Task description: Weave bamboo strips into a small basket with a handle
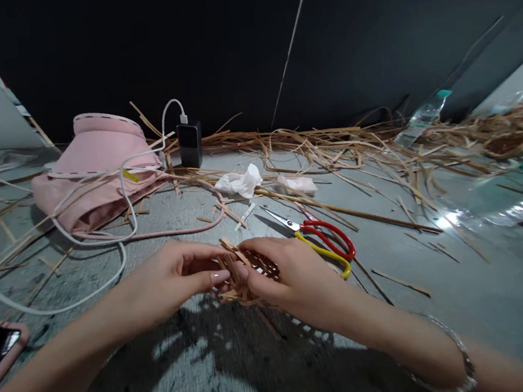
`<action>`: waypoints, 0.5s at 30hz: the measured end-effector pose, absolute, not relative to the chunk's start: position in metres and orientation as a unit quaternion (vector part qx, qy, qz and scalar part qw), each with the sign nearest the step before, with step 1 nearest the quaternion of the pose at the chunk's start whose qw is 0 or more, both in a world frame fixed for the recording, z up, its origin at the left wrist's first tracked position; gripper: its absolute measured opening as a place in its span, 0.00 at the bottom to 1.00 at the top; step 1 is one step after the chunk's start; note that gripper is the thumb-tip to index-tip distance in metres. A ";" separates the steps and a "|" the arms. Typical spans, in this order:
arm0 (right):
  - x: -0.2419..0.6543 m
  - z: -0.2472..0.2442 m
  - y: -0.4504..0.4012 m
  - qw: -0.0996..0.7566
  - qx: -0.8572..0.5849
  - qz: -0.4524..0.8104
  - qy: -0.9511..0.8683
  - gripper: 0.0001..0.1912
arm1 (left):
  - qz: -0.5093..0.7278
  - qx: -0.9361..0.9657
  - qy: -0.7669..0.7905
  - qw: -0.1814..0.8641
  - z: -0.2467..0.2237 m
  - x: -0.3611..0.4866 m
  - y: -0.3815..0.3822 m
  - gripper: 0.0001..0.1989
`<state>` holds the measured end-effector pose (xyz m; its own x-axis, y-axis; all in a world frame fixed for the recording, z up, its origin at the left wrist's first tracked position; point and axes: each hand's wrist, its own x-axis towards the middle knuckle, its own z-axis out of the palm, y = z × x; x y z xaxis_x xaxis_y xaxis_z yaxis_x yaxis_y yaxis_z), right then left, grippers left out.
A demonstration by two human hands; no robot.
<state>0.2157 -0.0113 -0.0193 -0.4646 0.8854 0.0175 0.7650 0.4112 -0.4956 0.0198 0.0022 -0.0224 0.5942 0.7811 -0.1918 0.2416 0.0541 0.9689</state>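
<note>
Left hand (pixel 172 285) and right hand (pixel 289 276) are held together, clamped on a woven brown reed-strip basket base (pixel 261 263) at lower centre; red-and-yellow-handled steel scissors (pixel 325 242) lie just right, a pink fabric visor (pixel 94 173) upper left.

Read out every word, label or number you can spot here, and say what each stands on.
No readable text shows anywhere. The small white strip beside the red-and-yellow-handled steel scissors carries faint marks, too small to read.
</note>
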 end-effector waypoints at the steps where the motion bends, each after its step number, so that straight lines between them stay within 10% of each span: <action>1: 0.216 -0.020 -0.011 0.141 -0.497 0.217 -0.828 0.16 | 0.220 0.645 0.400 0.613 -0.023 0.020 0.002 0.11; 15: 0.216 -0.021 -0.009 0.141 -0.495 0.222 -0.828 0.17 | 0.234 0.578 0.456 0.635 -0.027 0.023 0.004 0.08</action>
